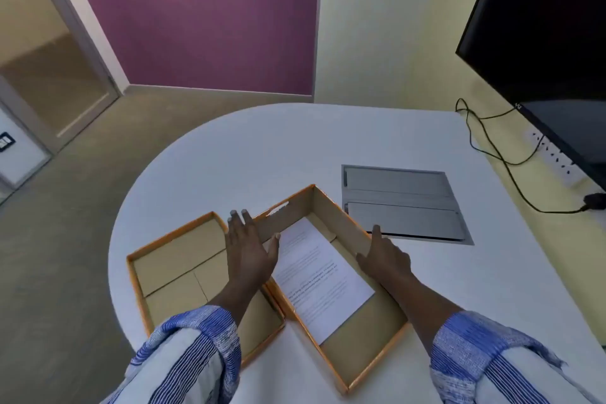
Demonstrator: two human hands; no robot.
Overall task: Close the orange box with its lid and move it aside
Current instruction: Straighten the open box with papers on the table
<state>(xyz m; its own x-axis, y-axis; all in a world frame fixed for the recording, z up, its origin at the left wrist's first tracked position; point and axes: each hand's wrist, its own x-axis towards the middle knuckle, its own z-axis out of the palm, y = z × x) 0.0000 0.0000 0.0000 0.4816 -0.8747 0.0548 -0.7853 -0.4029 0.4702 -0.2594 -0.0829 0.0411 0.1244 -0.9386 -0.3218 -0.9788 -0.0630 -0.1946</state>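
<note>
The orange box [370,351] lies open on the white table, brown inside, with a printed white sheet [319,275] in it. Its shallower lid [170,259] lies upside down just to the left, touching the box. My left hand [249,249] rests flat, fingers spread, over the box's left wall where lid and box meet. My right hand [383,256] rests on the box's right wall, thumb inside and fingers outside. Neither hand has lifted anything.
A grey metal cable hatch [403,203] is set into the white table [295,147] right of the box. A black cable [511,170] runs along the right edge below a dark monitor [551,29]. The table's rounded edge curves at left.
</note>
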